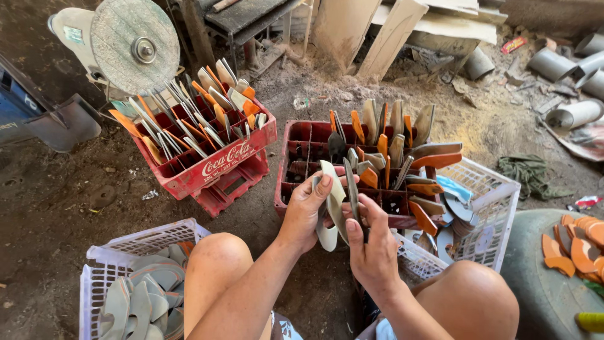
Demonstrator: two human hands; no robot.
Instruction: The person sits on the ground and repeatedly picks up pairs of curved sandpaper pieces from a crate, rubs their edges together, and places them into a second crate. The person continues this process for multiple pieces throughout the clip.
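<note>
- The left hand (306, 211) is wrapped around a pale curved blade (332, 203), fingers curled over its upper part; the blade stands nearly upright, its rounded lower end showing below the hand
- The right hand (371, 249) pinches a thin dark blade (352, 189) between thumb and fingers; this blade points up and lies just beside the pale one, the two seeming to touch
- Both hands sit close together at the near edge of a red crate (294, 135); its compartments hold upright grey and orange blades (385, 148)
- A second red crate (207, 167) stands tilted to the left, well apart from the hands; it too is stuffed with blades
- Behind that crate stands a grinder with a round grey disc (133, 44)
- A white basket (104, 258) by the left knee holds grey curved pieces; another white basket (491, 201) sits to the right of the first crate, against it
- Orange curved pieces (576, 245) lie on a rounded grey surface at the far right; grey pipes (576, 113) rest on the dirt floor beyond
</note>
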